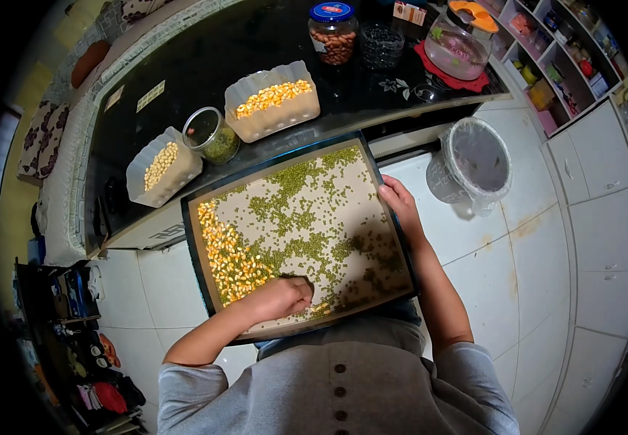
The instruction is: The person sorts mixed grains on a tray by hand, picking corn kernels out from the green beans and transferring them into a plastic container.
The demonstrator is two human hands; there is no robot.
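A shallow dark-rimmed tray (404, 254) with a beige bottom is tilted across my lap. Green mung beans (292, 185) are scattered over much of it, and yellow corn kernels (219, 243) are heaped along its left side. My left hand (283, 298) is low inside the tray with fingers curled down at the bottom, beside the corn and beans. Whatever its fingertips hold is hidden. At the tray's upper right edge, my right hand (398, 203) grips the rim. A few corn kernels (319, 309) lie near the lower edge.
On the black table stand a plastic container of corn (274, 119), a glass jar with green beans (219, 145), a container of pale beans (151, 185), a blue-lidded peanut jar (333, 36) and a fishbowl (459, 51). A lined bin (466, 170) stands on the floor, right.
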